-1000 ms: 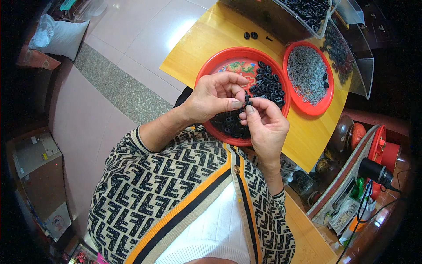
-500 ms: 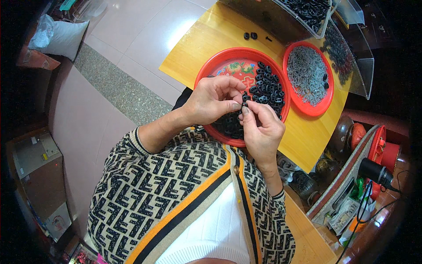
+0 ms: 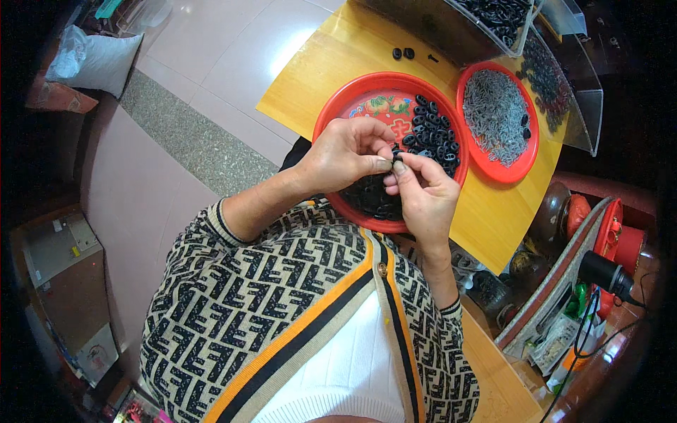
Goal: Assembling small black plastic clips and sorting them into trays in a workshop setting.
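Above a round red tray (image 3: pixel 343 90), my left hand (image 3: pixel 345 151) and my right hand (image 3: pixel 427 194) meet with their fingertips pinched together. Between them is a small black plastic piece (image 3: pixel 397 156), mostly hidden by the fingers; it resembles the cord locks around it. Many black cord locks (image 3: pixel 431 130), oval with two holes, lie in the right part of the tray, and more small black pieces (image 3: pixel 367 197) lie under my hands. Beside it, a smaller oval red tray (image 3: pixel 518 174) holds a heap of tiny grey metal pieces, probably springs (image 3: pixel 493 113), with a few black ones at its edge.
Both trays stand on a yellow wooden table (image 3: pixel 310 84). Two black pieces (image 3: pixel 403 53) and a thin black part (image 3: pixel 433 58) lie near its far side. Clear bins (image 3: pixel 486 32) of black parts stand at the back right. Jars (image 3: pixel 550 211) and a black cylinder with a cable (image 3: pixel 605 273) are at right.
My hands stay pinched together over the tray, with slight finger movement around the small black piece. The whole view has shifted a little; nothing has been put down.
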### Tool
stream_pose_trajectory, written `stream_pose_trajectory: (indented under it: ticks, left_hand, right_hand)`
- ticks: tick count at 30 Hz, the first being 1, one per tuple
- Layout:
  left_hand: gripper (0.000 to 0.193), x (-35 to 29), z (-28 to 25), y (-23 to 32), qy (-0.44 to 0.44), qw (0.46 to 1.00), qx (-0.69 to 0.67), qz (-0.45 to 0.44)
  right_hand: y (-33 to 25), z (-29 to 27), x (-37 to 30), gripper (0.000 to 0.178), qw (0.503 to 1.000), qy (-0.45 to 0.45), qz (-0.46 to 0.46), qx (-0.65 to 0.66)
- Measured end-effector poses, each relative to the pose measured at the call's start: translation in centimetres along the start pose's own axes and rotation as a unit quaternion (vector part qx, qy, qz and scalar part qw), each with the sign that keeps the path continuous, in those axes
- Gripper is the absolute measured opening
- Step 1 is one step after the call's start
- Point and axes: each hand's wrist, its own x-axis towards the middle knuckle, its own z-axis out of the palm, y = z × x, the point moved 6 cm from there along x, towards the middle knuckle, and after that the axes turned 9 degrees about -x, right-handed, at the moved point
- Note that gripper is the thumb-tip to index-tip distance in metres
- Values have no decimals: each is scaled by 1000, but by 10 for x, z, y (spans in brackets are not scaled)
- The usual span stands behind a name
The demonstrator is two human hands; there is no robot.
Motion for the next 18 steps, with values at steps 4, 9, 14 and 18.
stream_pose_trajectory:
  ticks: [4, 9, 14, 18]
  left_hand:
    - [33, 0, -1, 1, -29, 998, -41, 33]
    - [30, 0, 2, 1, -13, 997, -79, 15]
    - [26, -1, 0, -6, 32, 996, -82, 18]
    - [28, -2, 0, -8, 35, 996, -76, 33]
  right_hand:
    - [0, -1, 2, 15, 999, 5, 23, 46]
    - [-1, -4, 2, 14, 1000, 8, 7, 30]
    - [1, -4, 0, 13, 999, 23, 2, 23]
    - [-1, -2, -1, 12, 1000, 23, 10, 19]
